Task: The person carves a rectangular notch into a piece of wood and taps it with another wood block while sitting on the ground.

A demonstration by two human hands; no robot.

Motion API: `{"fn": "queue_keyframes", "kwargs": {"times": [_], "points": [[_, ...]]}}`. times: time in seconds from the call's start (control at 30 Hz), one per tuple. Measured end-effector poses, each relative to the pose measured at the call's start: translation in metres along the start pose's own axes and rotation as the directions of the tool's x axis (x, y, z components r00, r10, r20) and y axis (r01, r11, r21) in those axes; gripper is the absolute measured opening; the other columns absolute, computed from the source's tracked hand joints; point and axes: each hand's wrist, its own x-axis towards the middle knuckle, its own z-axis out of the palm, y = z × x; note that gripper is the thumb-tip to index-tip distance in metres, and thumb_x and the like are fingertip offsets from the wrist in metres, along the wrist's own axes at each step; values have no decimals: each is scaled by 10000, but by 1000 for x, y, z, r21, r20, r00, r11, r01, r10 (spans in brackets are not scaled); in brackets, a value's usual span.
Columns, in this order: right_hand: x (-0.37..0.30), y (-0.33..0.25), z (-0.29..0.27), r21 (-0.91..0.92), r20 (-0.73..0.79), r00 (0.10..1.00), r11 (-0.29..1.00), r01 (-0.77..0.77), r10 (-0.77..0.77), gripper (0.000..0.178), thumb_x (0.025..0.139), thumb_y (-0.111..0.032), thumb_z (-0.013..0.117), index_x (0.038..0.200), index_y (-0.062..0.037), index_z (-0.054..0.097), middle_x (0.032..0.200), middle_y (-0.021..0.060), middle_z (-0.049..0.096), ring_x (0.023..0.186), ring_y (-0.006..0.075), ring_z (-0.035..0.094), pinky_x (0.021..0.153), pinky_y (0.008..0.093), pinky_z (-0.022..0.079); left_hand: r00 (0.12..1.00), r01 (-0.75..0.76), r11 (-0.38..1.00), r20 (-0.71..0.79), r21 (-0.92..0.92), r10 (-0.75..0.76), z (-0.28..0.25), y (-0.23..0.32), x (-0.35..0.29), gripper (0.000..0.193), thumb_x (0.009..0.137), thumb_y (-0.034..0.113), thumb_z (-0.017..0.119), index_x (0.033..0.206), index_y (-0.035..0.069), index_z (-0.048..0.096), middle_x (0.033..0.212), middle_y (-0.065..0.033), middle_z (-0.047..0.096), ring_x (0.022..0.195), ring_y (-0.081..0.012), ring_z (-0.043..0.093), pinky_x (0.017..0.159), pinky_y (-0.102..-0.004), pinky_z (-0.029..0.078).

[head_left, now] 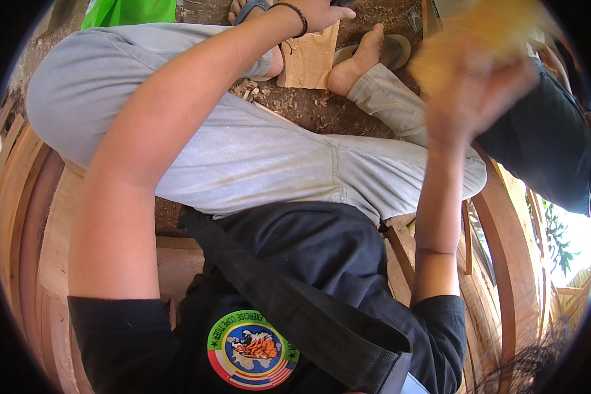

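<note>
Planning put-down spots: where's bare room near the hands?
Small patch: littered dirt ground between the wooden board and gray trousers. Crowded: up top, left hand by the board, feet alongside; at right, blurred right hand and yellowish object in front of dark trousers.

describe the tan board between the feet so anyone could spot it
Past the grey trousers is dark soil. There, just below the left hand in the picture, sits a flat tan board, set apart from scattered shavings by its size and straight edges.

Ground layout
Flat tan wooden board [308,62] is placed left of bare foot [356,69]; flat green sheet [134,13], farther left.
</note>
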Motion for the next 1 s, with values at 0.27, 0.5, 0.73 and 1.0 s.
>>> {"fn": "queue_keyframes", "kwargs": {"times": [0.27,0.5,0.73,1.0], "points": [[7,-6,5,-309,96,985,937,165,-142,319,1003,-151,619,1286,-15,559,1146,275,673,1012,414,682,833,449,541,1000,5,999,17,-38,-4,-4,-4,5,280,778,174,797,967,62,623,959,-191,680,928,-383,676,844,-464,530],[-26,31,46,-85,172,957,972,-220,232,448,999,-314,650,1262,26,526,1017,193,659,876,283,662,806,384,534,970,-227,965,-59,128,236,18,-35,5,363,841,215,727,1169,62,697,1129,-186,728,1061,-335,704,934,-437,547],[-58,42,35,98,-3,898,894,-438,440,396,1054,-304,585,1275,25,567,1098,67,626,973,113,577,857,283,483,768,639,747,217,-185,-603,-33,-110,12,383,813,417,794,950,64,741,949,-158,749,857,-309,727,811,-428,579],[-97,74,30,288,41,740,701,-653,672,378,1034,-256,596,1279,29,553,1140,92,621,1018,146,577,917,318,470,841,535,839,27,102,-540,-38,-35,27,388,806,425,789,915,55,757,943,-163,761,890,-287,731,819,-415,564]]}}
